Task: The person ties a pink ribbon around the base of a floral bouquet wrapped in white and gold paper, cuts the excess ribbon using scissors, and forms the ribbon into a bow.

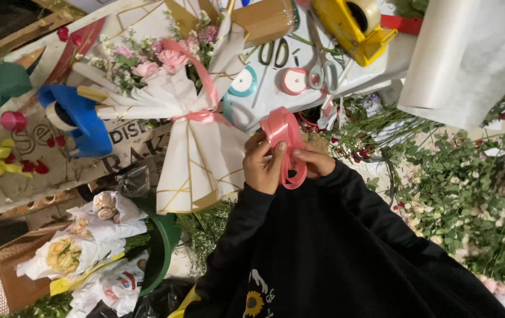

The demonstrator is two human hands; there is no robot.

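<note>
1. The left hand (262, 166) grips the pink ribbon (284, 136), fingers closed around its loops.
2. The right hand (313, 160) pinches the same ribbon from the other side – closed on it too.
3. The ribbon is in front of the chest, just beside the wrapped bouquet (187, 118).
4. Scissors (318, 62) lie on the table (376, 73), well apart.
</note>
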